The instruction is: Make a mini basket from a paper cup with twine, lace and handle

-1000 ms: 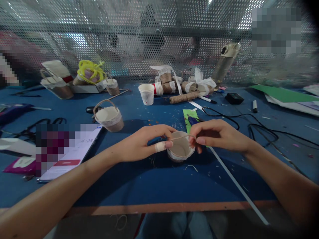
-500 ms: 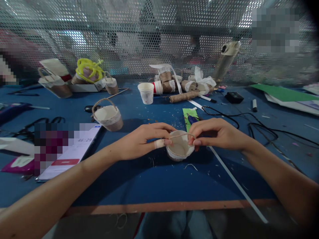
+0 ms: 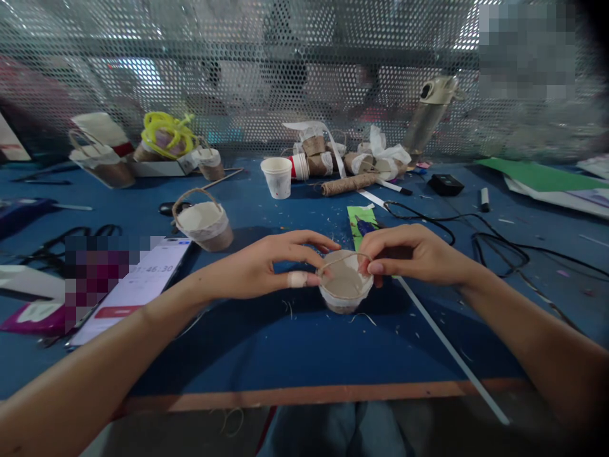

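A small paper cup basket (image 3: 345, 290) with a white lace rim stands on the blue table (image 3: 295, 343) between my two hands. My left hand (image 3: 266, 266), with a plaster on the thumb, pinches one end of a thin twine handle (image 3: 343, 258) at the cup's left rim. At the right rim, my right hand (image 3: 413, 255) pinches the other end of the twine. The twine arches over the cup's mouth.
A finished basket (image 3: 203, 222) stands to the left, a phone (image 3: 133, 289) nearer me. A white cup (image 3: 278, 177), twine spool (image 3: 349, 185), more cups and ribbon lie at the back by a perforated screen. Black cables (image 3: 499, 244) and a white stick (image 3: 451, 355) lie right.
Both hands stay pinched on the twine ends at the cup's rim. My left fingers have lifted slightly and the cup has tilted a little; the view has shifted a bit.
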`<state>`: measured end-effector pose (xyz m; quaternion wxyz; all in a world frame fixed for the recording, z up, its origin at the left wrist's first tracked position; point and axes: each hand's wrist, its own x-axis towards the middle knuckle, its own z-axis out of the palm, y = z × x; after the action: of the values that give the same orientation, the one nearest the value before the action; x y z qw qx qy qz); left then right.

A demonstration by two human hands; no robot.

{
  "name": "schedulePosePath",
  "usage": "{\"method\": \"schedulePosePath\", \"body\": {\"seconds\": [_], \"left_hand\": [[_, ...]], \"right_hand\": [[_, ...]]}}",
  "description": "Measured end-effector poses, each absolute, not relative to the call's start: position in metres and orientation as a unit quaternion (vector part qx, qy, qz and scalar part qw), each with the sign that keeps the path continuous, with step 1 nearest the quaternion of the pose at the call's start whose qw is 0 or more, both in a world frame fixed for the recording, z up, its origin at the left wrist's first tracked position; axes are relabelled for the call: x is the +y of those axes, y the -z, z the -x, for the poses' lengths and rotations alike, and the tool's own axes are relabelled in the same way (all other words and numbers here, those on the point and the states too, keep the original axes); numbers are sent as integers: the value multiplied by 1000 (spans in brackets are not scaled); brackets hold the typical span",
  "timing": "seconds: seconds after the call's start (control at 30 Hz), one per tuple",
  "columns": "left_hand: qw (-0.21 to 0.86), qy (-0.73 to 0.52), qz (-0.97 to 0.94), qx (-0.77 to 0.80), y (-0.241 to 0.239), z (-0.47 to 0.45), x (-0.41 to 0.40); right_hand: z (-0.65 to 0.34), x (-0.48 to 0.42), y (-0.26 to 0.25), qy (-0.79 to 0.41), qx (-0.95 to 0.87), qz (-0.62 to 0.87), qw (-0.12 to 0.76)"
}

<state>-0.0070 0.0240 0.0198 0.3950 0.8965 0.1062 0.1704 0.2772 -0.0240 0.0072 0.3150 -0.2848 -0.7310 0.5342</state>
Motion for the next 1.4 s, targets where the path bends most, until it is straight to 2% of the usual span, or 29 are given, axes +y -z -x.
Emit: {"method": "schedulePosePath", "body": {"seconds": [0.37, 1.4], "left_hand": [[445, -205, -871, 51, -17, 1, 17], [513, -216, -831, 17, -19, 0, 10]], "right_hand": [[-266, -30, -5, -616, -665, 259, 334], [-258, -35, -2, -633, -663, 210, 339]]}}
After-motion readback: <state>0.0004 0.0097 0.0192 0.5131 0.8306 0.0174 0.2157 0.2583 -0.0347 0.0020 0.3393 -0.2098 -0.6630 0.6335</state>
